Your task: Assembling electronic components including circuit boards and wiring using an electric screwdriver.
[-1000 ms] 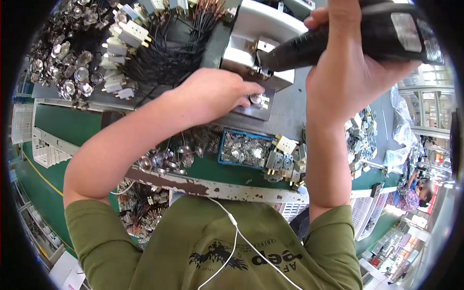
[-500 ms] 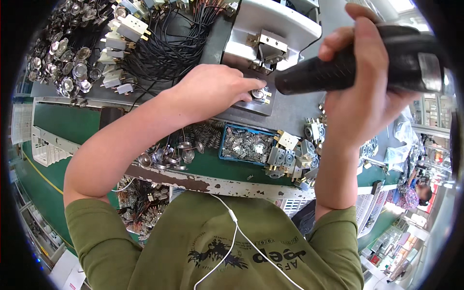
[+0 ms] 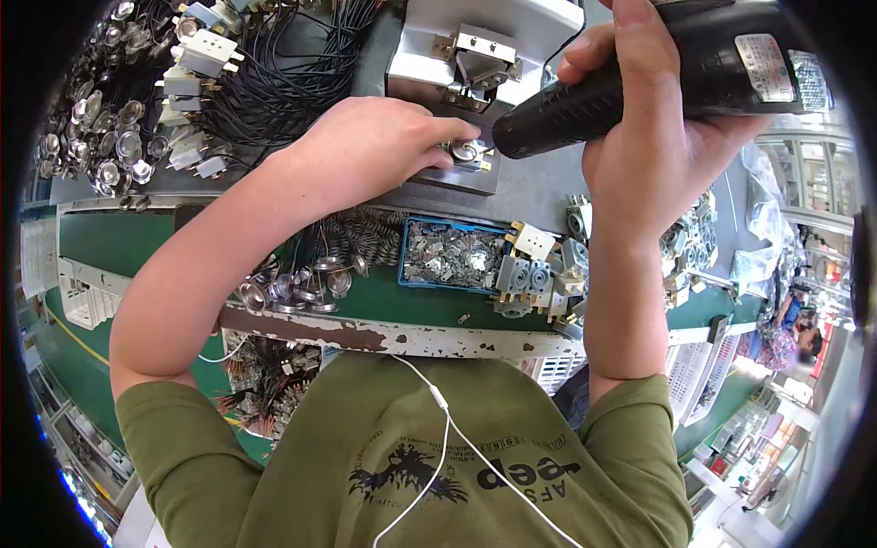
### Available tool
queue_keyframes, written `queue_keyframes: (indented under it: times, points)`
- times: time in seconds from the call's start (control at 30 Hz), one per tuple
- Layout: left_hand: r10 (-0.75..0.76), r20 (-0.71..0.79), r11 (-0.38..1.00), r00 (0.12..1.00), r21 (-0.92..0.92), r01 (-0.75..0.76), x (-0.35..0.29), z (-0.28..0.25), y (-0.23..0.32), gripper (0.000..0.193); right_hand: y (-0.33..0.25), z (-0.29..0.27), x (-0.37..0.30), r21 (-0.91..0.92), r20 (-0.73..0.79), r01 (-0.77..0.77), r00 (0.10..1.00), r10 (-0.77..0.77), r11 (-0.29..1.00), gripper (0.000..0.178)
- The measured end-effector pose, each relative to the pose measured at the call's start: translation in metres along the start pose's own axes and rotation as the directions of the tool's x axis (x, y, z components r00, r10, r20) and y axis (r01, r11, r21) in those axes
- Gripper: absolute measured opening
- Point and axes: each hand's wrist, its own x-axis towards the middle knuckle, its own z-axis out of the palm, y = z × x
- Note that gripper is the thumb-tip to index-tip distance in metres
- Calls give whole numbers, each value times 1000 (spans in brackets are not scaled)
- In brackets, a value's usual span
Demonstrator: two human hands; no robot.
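My left hand (image 3: pixel 388 146) reaches over a flat metal block (image 3: pixel 457 178) on the bench. Its thumb and index finger close on a small switch-like part (image 3: pixel 468 153) with a round metal disc and brass tabs, which sits on the block. My right hand (image 3: pixel 644 119) wraps around a black power tool (image 3: pixel 585 110) with a ribbed, tapering body and a pale label. The tool's blunt narrow end points left, just right of the part and apart from it. Its other end runs out toward the upper right.
Behind the block stands a bent metal fixture (image 3: pixel 402 68) with a clamp-like assembly (image 3: pixel 484 59). Black wires (image 3: pixel 279 91) and round metal discs (image 3: pixel 100 137) pile up at the left. A blue tray (image 3: pixel 402 260) of small metal pieces and several grey switch bodies (image 3: pixel 530 274) lie nearer me.
The bench has shifted slightly left and up in view. The black tool has turned a little, showing more of its label. My left hand stays on the part.
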Motion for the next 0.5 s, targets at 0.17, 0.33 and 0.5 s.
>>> queue_keyframes:
  times: [0.17,0.33,0.5]
  points:
    - [22,-16,1000,1000,1,-22,0,0,-1,35,7,5,-1,-46,-44,-13,999,11,999,14]
    - [12,1,1000,1000,10,-12,0,-1,0,35,18,-2,3,27,82,51,995,-53,998,18]
    - [41,7,998,999,45,-42,1,-1,0,35,11,7,-3,-75,52,-17,998,21,997,29]
